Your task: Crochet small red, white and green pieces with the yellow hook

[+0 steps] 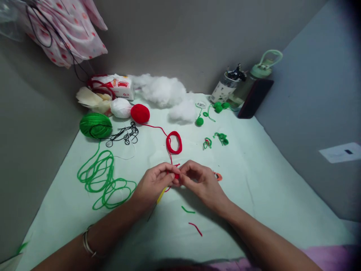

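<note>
Between my two hands is a small piece of red yarn work, mostly hidden by the fingers. My left hand pinches it from the left, and my right hand pinches its right side with thumb and forefinger. A crochet hook with a yellow handle lies under the left palm, its thin shaft pointing toward me. Red yarn runs up from the fingers to a loose red yarn coil and on to a red yarn ball. Behind my right hand an orange object is partly covered.
A green yarn ball with loose green strands lies left, near tangled black cord. White stuffing sits at the back. Small green crocheted pieces, a phone and a bottle stand or lie right. Yarn snippets lie in front.
</note>
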### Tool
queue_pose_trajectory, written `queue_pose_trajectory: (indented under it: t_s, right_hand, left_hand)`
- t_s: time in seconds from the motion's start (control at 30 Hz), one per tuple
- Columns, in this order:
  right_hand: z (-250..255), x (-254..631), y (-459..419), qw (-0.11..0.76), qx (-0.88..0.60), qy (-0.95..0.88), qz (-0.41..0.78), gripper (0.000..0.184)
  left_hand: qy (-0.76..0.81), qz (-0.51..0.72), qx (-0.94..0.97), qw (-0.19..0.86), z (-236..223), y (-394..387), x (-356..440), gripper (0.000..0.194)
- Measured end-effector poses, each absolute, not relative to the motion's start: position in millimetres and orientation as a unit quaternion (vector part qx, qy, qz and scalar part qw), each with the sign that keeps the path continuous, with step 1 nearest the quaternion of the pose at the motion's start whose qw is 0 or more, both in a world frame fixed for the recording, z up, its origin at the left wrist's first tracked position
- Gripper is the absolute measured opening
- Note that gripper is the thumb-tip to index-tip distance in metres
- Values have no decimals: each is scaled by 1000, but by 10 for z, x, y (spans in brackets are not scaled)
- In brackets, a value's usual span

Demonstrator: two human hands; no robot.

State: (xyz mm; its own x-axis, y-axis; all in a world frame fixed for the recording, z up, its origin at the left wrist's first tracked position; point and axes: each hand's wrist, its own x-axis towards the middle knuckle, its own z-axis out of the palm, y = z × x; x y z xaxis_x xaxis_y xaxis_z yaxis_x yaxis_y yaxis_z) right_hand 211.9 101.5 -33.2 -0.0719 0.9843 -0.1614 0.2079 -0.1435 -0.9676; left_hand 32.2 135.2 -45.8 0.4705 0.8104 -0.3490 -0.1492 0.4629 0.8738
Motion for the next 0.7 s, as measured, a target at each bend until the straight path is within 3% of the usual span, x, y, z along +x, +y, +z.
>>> queue_pose_trajectory:
  t_s: [0.4, 0.7]
  right_hand:
    - [-296, 2093, 999, 365, -547, -638, 401, 16]
    - [-334, 2128, 1007, 345, -563, -712, 239, 19]
  left_hand:
    - [407, 322, 360, 776, -494, 1371, 363, 32]
    - [404, 317, 299, 804, -475, 1427, 329, 38]
